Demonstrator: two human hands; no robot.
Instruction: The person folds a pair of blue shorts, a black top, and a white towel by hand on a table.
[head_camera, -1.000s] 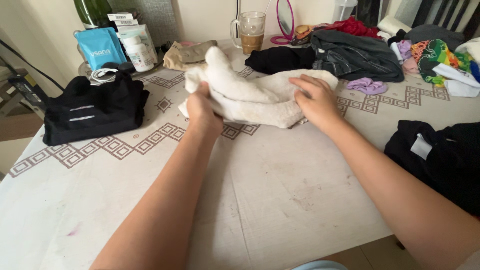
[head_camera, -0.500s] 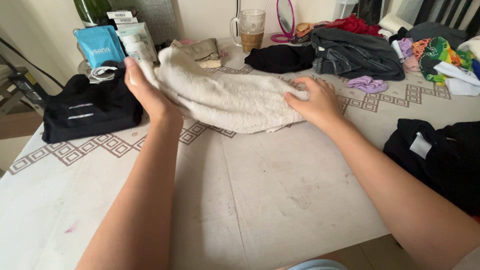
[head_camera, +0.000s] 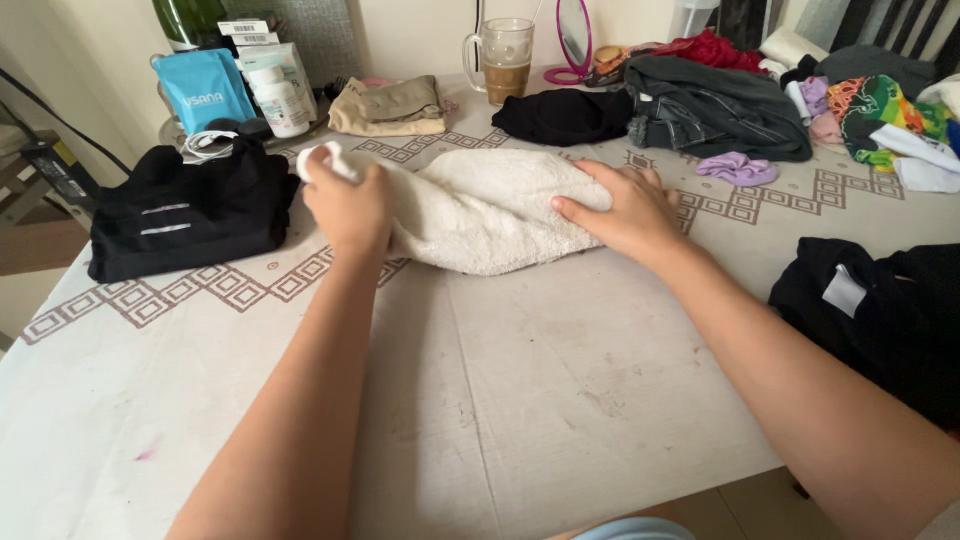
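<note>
A cream fluffy towel (head_camera: 480, 205) lies stretched across the middle of the table (head_camera: 520, 400). My left hand (head_camera: 348, 205) grips the towel's left end, with a bit of cloth sticking up above the fist. My right hand (head_camera: 620, 212) lies flat with fingers spread, pressing down on the towel's right end.
A folded black garment (head_camera: 190, 215) sits at the left. Behind are a blue pouch (head_camera: 207, 90), white tubes, a folded beige cloth (head_camera: 390, 105), a glass mug (head_camera: 505, 60), a black cloth (head_camera: 565, 115), a grey garment (head_camera: 715, 105), a purple scrunchie (head_camera: 738, 168) and colourful clothes. Black clothing (head_camera: 885, 315) lies at right.
My left hand lifted the towel's left end up and out to the left, then brought it down toward the table. The towel went from a bunched fold to a spread-out length.
</note>
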